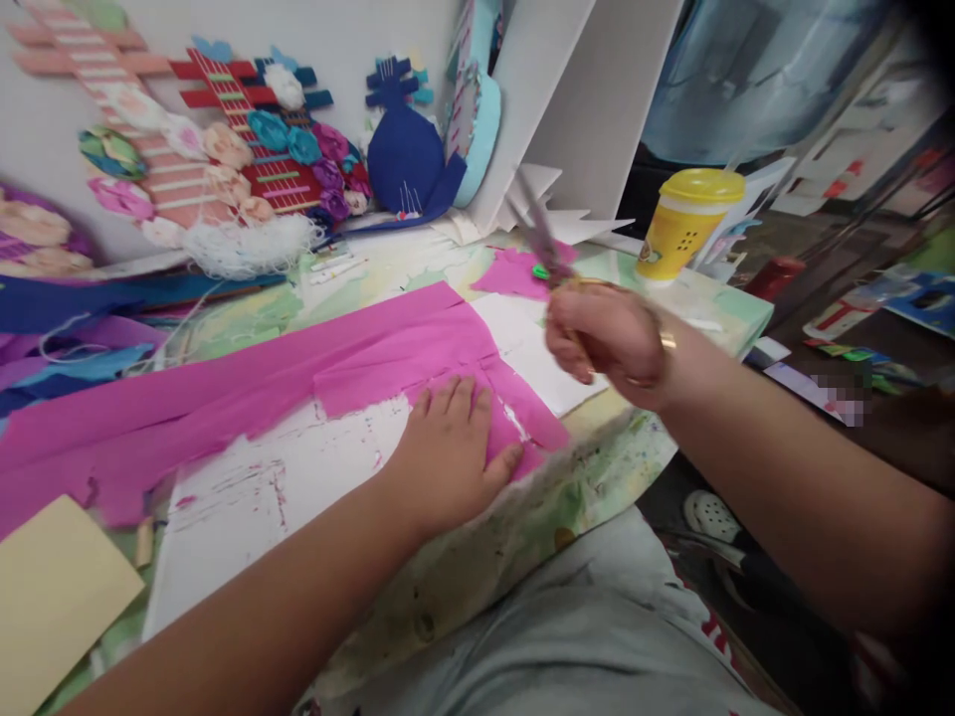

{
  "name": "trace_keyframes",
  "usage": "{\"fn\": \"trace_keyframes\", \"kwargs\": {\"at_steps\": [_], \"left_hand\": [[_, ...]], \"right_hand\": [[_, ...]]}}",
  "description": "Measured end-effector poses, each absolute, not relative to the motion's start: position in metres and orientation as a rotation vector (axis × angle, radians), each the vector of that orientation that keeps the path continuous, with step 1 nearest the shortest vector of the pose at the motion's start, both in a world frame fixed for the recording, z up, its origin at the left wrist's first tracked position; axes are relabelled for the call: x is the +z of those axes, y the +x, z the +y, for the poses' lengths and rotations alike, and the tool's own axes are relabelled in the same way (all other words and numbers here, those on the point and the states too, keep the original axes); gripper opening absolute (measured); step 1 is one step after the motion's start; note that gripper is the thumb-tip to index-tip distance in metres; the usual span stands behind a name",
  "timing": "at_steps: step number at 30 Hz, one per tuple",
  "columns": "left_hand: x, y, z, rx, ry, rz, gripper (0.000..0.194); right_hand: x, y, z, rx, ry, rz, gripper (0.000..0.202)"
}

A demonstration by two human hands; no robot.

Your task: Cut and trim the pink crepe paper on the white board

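Observation:
Long pink crepe paper point(284, 368) stretches across the table from the left to the middle. My left hand point(452, 452) lies flat on its right end, fingers spread, beside white paper point(313, 487) with pink smears. Raised above the table at the right, my right hand point(608, 338) is closed around scissors point(542, 234), whose blurred blades point up and left. A pink scrap point(511, 273) lies behind the scissors, with a small green object at its edge. White sheet point(537, 343) shows between the pink paper and my right hand.
Guitar-shaped crafts with paper flowers point(224, 149) lean at the back left. A yellow-lidded cup point(682, 224) stands at the back right, beside white boards point(574, 119). Yellow paper point(60, 597) lies at the near left. The table's edge point(642, 447) runs below my right forearm.

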State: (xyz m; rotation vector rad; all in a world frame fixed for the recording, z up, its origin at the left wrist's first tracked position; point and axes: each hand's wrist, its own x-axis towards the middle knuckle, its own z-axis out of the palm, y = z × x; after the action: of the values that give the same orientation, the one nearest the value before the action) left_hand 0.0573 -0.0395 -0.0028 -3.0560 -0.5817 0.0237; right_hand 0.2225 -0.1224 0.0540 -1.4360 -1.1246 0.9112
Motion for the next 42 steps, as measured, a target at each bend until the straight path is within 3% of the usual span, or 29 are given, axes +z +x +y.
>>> {"fn": "trace_keyframes", "kwargs": {"at_steps": [5, 11, 21, 25, 33, 39, 42], "left_hand": [[0.002, 0.058, -0.041, 0.048, -3.055, -0.57, 0.066], [0.002, 0.058, -0.043, 0.113, -3.107, -0.537, 0.075], [0.004, 0.056, -0.04, 0.097, -3.213, -0.595, 0.074], [0.009, 0.058, -0.034, 0.037, -3.209, -0.718, 0.07], [0.007, 0.061, -0.022, 0.063, -3.171, -0.796, 0.073], [0.005, 0.06, -0.023, 0.071, -3.185, -0.765, 0.073], [0.005, 0.06, -0.023, 0.083, -3.208, -0.722, 0.071]], "right_hand": [[0.029, 0.207, -0.046, 1.251, -1.044, -0.821, 0.03], [0.012, 0.221, -0.033, 1.503, -1.01, -0.719, 0.028], [0.019, 0.243, -0.046, 1.508, -1.136, -1.026, 0.027], [0.021, 0.249, -0.049, 1.269, -1.336, -1.283, 0.033], [0.055, 0.277, -0.053, 0.097, -2.543, -1.439, 0.033], [0.034, 0.278, -0.052, 0.171, -2.535, -1.516, 0.04], [0.025, 0.274, -0.055, 0.151, -2.437, -1.584, 0.034]]}}
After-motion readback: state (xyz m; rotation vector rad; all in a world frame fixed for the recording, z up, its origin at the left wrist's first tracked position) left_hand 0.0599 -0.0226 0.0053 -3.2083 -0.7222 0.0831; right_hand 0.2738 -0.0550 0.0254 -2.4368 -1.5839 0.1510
